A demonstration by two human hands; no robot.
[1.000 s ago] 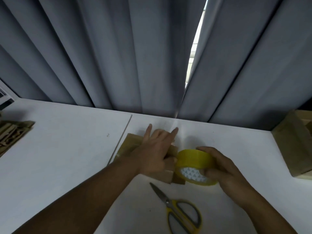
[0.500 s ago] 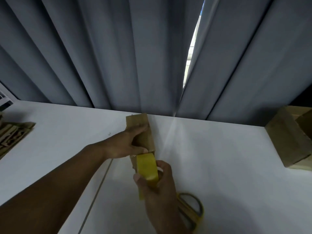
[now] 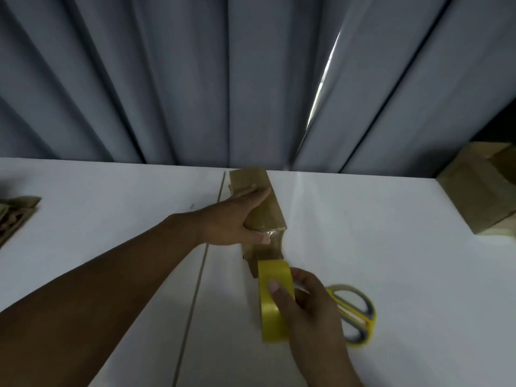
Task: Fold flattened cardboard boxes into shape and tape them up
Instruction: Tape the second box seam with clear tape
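1. The small cardboard box (image 3: 257,202) lies on the white table (image 3: 111,219) with its far end just beside the back edge, where the grey curtain (image 3: 195,79) hangs down.
2. The left hand (image 3: 237,219) grips the box from its left side. The fingers lie over the top and the thumb presses at the near top edge.
3. The right hand (image 3: 310,305) holds the yellow tape roll (image 3: 275,300) on edge, just in front of the box's near end. The thumb is on the outer band and the fingers are curled behind it.
4. A strip of tape (image 3: 272,248) runs from the roll up the box's near face to its top edge.
5. The scissors (image 3: 354,314) lie flat just right of the right hand, partly hidden by it.
6. A table seam (image 3: 201,261) runs from front to back just left of the box and passes under the left forearm.
7. A bigger box (image 3: 480,199) sits at the right edge, well apart, with a wide stretch of tabletop in between.
8. A stack of flat cardboard (image 3: 14,216) lies at the far left edge, well apart from the left arm.
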